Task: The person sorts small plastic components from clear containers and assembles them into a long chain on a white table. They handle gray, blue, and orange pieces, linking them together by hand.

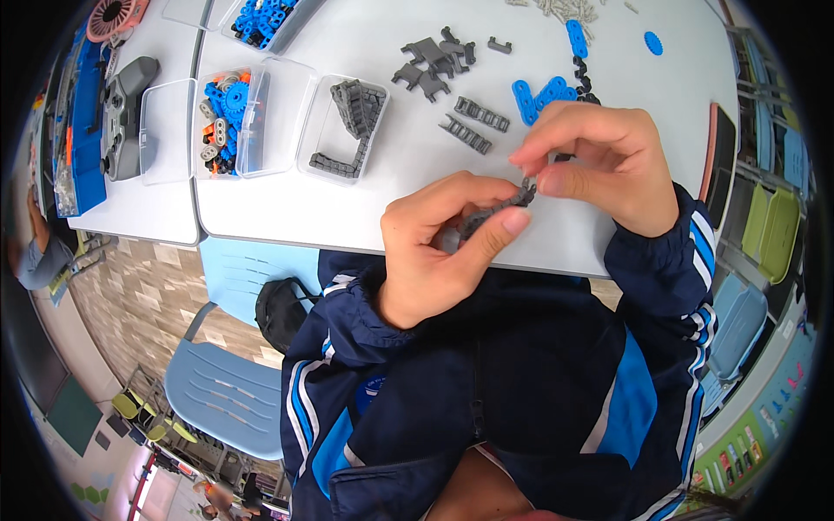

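Left hand: my left hand [430,230] is clamped on the grey link strip [489,214], thumb on the near side, over the bench [287,208] edge.
Right hand: my right hand [612,161] pinches in close at the strip's right end; can't tell if the fingertips grip a loose piece.
Technique: best hold the strip firmly near its end, line the end up square, press with thumb and forefinger evenly; a skewed push could slip, I'd judge.
Ahead: two short link strips [482,115] [465,134] lie apart from each other; loose dark grey pieces [427,62] heaped beyond.
In the way: blue beams [547,97] just beyond my right hand, which hides part of that patch.
Left side: clear box [306,158] with grey chain; open box of mixed parts [233,104]; game controller [126,117].
Far right: blue gear [653,42], well apart.
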{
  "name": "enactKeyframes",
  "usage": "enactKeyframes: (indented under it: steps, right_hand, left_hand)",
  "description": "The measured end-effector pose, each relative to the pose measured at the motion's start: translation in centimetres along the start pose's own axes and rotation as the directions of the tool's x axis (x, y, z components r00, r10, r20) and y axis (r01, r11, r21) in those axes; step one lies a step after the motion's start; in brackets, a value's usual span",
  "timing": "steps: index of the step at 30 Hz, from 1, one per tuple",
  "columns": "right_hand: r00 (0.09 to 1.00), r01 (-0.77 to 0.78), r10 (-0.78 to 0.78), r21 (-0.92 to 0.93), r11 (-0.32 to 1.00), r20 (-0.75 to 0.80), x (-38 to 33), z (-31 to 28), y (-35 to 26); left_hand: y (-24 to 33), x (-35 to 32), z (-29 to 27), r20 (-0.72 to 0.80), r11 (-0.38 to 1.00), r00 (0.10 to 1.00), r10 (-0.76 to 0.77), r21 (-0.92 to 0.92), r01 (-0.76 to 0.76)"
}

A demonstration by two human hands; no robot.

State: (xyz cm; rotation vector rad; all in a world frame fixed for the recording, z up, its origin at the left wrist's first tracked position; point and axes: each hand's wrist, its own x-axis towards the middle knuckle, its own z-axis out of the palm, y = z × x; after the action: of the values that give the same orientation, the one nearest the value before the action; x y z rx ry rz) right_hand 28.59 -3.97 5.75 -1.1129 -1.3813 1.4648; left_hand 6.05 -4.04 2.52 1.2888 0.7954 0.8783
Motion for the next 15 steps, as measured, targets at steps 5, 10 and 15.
enactKeyframes:
  steps: [5,10,15]
  right_hand:
    - [0.979,0.047,-0.13,-0.45,0.892,-0.156,1.5,-1.4,-0.5]
    - [0.923,0.129,-0.371,-0.82,0.557,-0.106,4.3,-2.0,-0.1]
    - [0.9,0.308,-0.42,-0.855,0.418,0.119,4.2,0.2,0.9]
  left_hand:
    - [0.9,-0.1,-0.2,0.024,0.971,0.992,-0.122,-0.205,0.124]
    - [1.1,0.2,-0.4,0.048,0.929,0.988,-0.145,-0.338,0.153]
    - [1.0,0.0,-0.6,0.021,0.913,0.986,-0.168,-0.373,0.164]
